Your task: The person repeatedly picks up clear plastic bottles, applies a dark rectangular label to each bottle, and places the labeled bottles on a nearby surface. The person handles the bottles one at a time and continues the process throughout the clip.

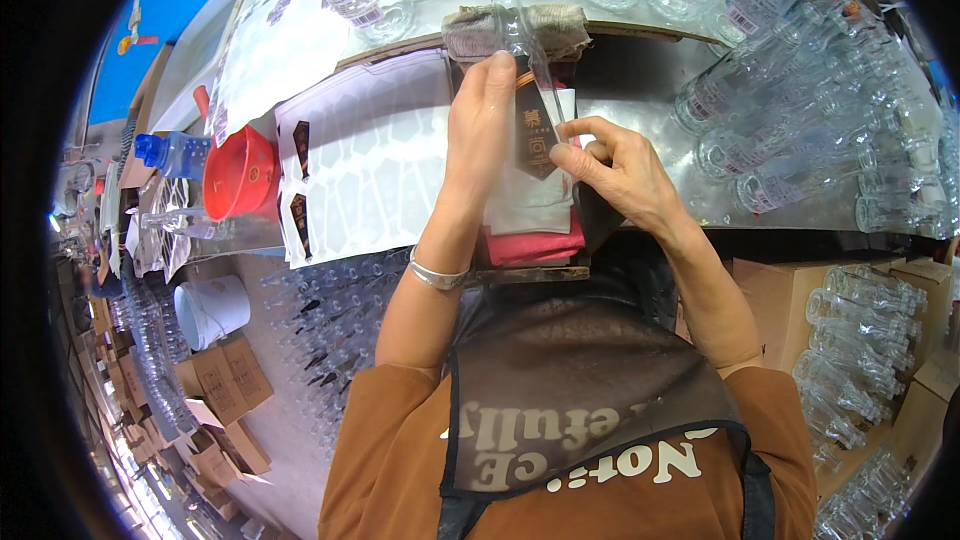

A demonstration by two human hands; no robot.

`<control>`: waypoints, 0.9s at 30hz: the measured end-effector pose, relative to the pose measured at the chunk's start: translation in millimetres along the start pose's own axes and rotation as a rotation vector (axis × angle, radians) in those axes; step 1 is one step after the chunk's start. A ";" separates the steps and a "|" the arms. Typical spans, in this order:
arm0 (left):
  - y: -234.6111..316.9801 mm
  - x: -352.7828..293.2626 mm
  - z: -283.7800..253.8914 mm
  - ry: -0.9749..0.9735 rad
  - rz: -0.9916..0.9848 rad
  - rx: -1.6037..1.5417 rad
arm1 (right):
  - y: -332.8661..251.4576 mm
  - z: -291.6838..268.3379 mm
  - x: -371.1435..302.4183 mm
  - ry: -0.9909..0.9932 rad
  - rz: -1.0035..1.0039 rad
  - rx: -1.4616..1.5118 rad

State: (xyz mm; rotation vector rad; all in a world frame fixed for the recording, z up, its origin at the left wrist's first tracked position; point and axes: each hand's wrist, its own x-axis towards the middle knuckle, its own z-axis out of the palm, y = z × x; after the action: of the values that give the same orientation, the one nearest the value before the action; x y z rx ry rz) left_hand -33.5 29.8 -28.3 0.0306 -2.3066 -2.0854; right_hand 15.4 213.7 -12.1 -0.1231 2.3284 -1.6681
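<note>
Hands work one clear glass bottle (522, 50): left hand (482, 110) lies flat, pressing it down, while right hand (618, 165) pinches its dark label (536, 140).

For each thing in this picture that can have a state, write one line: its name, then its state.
Clear glass bottle: lying flat, held down.
Dark label: partly pressed onto the bottle.
Left hand: flat on the bottle.
Right hand: pinching the label's edge.
Red bowl: tilted.
White bucket: upright.
</note>
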 end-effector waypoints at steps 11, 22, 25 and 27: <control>-7.7 2.8 5.6 0.028 0.004 0.072 | 6.8 0.7 0.5 -0.011 -0.012 0.046; 3.0 -17.8 -14.2 0.011 -0.028 -0.269 | -33.1 -36.3 41.3 0.191 -0.412 0.087; 9.5 -23.0 -15.5 0.008 -0.016 -0.241 | -57.8 -33.0 59.8 0.253 -0.676 -0.279; 8.7 -24.6 -17.8 0.006 0.004 -0.208 | -67.0 -34.0 79.2 0.411 -0.915 -0.539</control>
State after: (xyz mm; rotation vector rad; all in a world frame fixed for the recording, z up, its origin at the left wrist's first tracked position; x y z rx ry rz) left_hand -8.2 13.8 -18.1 0.0264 -2.0717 -2.3067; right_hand -75.6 204.7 47.4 -1.2091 3.2803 -1.3692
